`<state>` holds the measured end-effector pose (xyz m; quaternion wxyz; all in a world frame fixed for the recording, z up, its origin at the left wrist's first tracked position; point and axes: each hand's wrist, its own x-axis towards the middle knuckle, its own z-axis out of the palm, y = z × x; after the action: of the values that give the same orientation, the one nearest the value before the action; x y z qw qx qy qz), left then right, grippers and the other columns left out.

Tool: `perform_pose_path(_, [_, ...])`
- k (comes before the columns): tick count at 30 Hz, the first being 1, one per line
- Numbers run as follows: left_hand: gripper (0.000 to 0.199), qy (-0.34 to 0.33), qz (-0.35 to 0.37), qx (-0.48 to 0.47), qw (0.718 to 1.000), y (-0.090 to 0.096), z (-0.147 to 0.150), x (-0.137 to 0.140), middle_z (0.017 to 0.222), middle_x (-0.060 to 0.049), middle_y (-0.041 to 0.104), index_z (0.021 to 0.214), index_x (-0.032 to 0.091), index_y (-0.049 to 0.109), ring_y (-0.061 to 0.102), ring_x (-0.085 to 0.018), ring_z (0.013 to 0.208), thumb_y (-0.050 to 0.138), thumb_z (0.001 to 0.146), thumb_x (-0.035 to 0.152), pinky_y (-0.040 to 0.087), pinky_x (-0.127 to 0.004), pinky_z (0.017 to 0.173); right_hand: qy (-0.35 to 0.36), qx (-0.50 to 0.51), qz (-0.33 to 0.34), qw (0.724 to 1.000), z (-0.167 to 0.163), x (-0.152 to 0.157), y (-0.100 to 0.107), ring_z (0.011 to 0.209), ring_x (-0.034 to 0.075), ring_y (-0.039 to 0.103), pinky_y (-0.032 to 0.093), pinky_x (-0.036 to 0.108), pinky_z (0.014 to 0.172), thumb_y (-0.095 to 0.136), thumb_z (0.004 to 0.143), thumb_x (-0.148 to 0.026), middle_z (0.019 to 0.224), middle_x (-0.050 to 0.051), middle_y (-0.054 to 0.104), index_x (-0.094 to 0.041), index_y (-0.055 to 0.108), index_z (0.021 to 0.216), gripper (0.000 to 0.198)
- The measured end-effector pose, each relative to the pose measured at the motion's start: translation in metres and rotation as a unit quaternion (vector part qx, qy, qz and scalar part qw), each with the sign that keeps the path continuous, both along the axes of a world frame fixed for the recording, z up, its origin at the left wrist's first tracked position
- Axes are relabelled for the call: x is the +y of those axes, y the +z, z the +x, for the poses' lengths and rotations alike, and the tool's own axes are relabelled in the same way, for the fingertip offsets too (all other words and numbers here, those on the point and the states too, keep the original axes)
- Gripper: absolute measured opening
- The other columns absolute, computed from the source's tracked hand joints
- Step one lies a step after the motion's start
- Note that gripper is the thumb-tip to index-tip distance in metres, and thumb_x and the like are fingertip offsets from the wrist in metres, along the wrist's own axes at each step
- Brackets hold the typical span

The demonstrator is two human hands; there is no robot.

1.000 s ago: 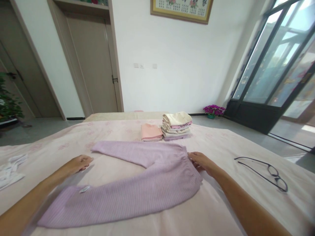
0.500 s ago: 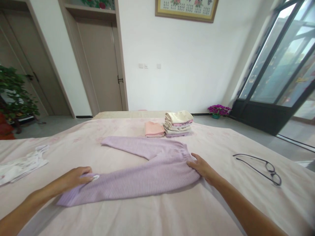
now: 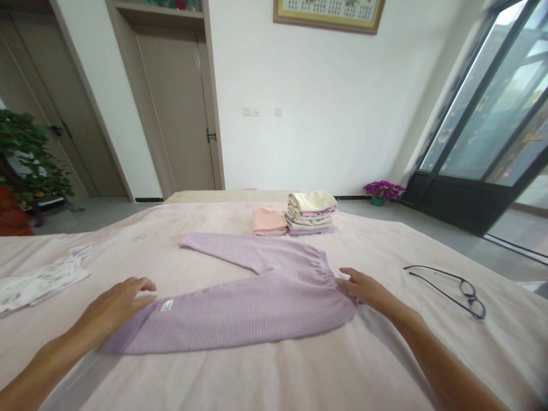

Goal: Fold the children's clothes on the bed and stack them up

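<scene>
A pair of light purple ribbed trousers [image 3: 248, 305] lies spread on the bed, legs toward the left and gathered waistband toward the right. One leg angles away at the back; the near leg carries a small white label by its cuff. Over that cuff is my left hand [image 3: 124, 302], its thumb and fingers parted and gripping no cloth. At the waistband, my right hand [image 3: 363, 287] has its thumb on the edge and pinches the fabric; its lower fingers are partly hidden.
Behind the trousers stand a stack of folded clothes [image 3: 311, 214] and a folded pink garment [image 3: 269, 222]. Eyeglasses [image 3: 470, 298] lie at the right, a white printed garment [image 3: 47, 279] at the left. Everything rests on a pale pink bedsheet [image 3: 257, 382].
My left hand has let go of the cuff, and the label now shows fully. My right hand has shifted slightly right, and the near side of the waistband has moved with it.
</scene>
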<state>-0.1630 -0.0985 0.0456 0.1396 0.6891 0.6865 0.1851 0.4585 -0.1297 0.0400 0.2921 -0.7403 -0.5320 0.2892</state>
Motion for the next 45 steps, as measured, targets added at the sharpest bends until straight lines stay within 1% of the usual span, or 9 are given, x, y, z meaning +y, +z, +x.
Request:
perform_pose_path(3, [0.038,-0.096,0.057,0.004,0.994,0.010,0.044,-0.015,0.117,-0.004,0.068,0.101,0.027,0.070,0.058,-0.027,0.112,0.049,0.084,0.054,0.041,-0.036,0.102,-0.030,-0.106,0.115,0.987,-0.011,0.011,0.008,0.106,0.032,0.061,0.041,0.045,0.099,0.069,0.076,-0.043,0.109,0.012,0.069,-0.022,0.068,0.117,0.046])
perform_pose_path(6, [0.038,-0.218,0.051,-0.008,0.975,0.010,0.101,-0.026,0.130,-0.001,0.063,0.112,0.030,0.069,0.052,-0.024,0.126,0.042,0.093,0.050,0.033,-0.036,0.113,0.045,-0.213,0.167,0.962,-0.045,0.026,0.011,0.129,0.033,0.047,0.032,0.046,0.109,0.055,0.088,-0.040,0.137,0.015,0.055,-0.018,0.056,0.134,0.051])
perform_pose_path(13, [0.051,-0.350,0.111,-0.020,0.930,0.012,0.215,0.023,0.146,-0.008,0.051,0.137,0.024,0.054,0.039,-0.022,0.140,0.033,0.099,0.050,0.027,-0.040,0.119,0.129,-0.341,0.099,0.926,-0.122,0.075,-0.001,0.145,0.031,0.023,0.017,0.051,0.116,0.034,0.099,-0.041,0.155,0.017,0.034,-0.013,0.037,0.147,0.056])
perform_pose_path(19, [0.054,-0.390,0.088,0.033,0.916,-0.002,0.259,0.071,0.147,-0.015,0.047,0.138,0.022,0.054,0.040,-0.027,0.138,0.033,0.098,0.051,0.031,-0.044,0.114,0.120,-0.388,0.042,0.913,-0.103,0.100,-0.027,0.146,0.032,0.020,0.008,0.056,0.116,0.029,0.100,-0.049,0.158,0.017,0.027,-0.013,0.033,0.150,0.062])
perform_pose_path(25, [0.050,-0.408,0.133,0.109,0.897,-0.034,0.252,0.056,0.151,-0.008,0.042,0.144,0.035,0.044,0.039,-0.028,0.134,0.041,0.097,0.050,0.031,-0.050,0.110,0.125,-0.406,0.006,0.905,-0.084,0.106,-0.031,0.148,0.027,0.015,0.003,0.051,0.117,0.022,0.099,-0.055,0.161,0.011,0.021,-0.021,0.026,0.154,0.065])
perform_pose_path(29, [0.051,-0.424,0.138,0.107,0.888,-0.032,0.247,0.048,0.154,-0.007,0.038,0.145,0.034,0.043,0.037,-0.027,0.136,0.043,0.096,0.049,0.029,-0.047,0.112,0.109,-0.395,-0.021,0.912,-0.089,0.107,-0.020,0.148,0.029,0.016,0.010,0.054,0.116,0.017,0.100,-0.053,0.160,0.012,0.023,-0.020,0.029,0.153,0.064])
perform_pose_path(32, [0.044,-0.417,0.111,0.050,0.901,-0.024,0.246,0.059,0.140,-0.004,0.056,0.131,0.031,0.059,0.049,-0.020,0.126,0.032,0.100,0.047,0.036,-0.037,0.108,0.094,-0.420,0.022,0.902,-0.098,0.104,-0.023,0.148,0.031,0.016,0.013,0.057,0.114,0.020,0.100,-0.049,0.160,0.015,0.023,-0.017,0.034,0.151,0.061])
perform_pose_path(36, [0.053,-0.311,0.095,0.003,0.946,-0.020,0.236,0.101,0.123,-0.005,0.067,0.121,0.021,0.064,0.059,-0.015,0.115,0.019,0.103,0.039,0.042,-0.028,0.102,0.129,-0.450,0.093,0.879,-0.107,0.095,-0.039,0.145,0.029,0.025,0.015,0.053,0.115,0.024,0.101,-0.046,0.156,0.012,0.034,-0.019,0.041,0.147,0.056])
perform_pose_path(45, [0.067,-0.085,0.039,0.160,0.983,-0.053,0.123,0.176,0.158,-0.016,0.030,0.149,0.019,0.039,0.025,-0.034,0.145,0.030,0.095,0.057,0.017,-0.056,0.114,0.120,-0.464,0.129,0.868,-0.106,0.094,-0.048,0.141,0.031,0.032,0.021,0.053,0.114,0.031,0.100,-0.047,0.152,0.013,0.040,-0.020,0.044,0.145,0.054])
